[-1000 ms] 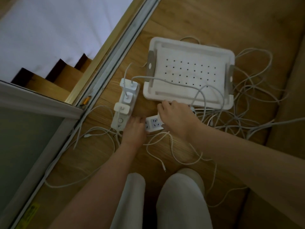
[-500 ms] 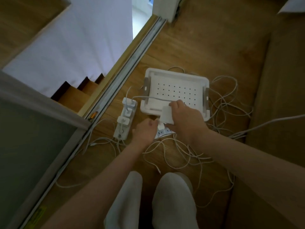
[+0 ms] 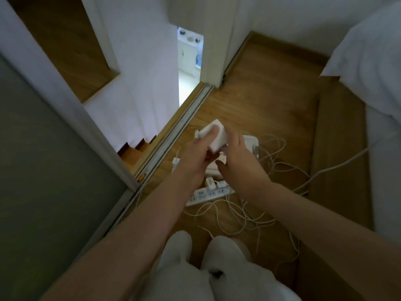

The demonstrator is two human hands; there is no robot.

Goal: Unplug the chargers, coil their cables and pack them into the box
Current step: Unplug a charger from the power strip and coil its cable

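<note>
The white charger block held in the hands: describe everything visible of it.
The white rounded-corner plastic charger block is a smooth, plain brick with soft edges. It is held tilted, raised above the wooden floor, between both hands. The left hand grips it with its thumb laid across the upper face, and the right hand holds its right side. No prongs or port show, and the fingers hide any attached cable. The white plastic box lies just beyond it.

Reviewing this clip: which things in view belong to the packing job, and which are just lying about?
Job: white charger gripped by the left hand; plugged-in chargers; power strip; loose cables; white box.
Lying about: bedding; door track; stairs.
</note>
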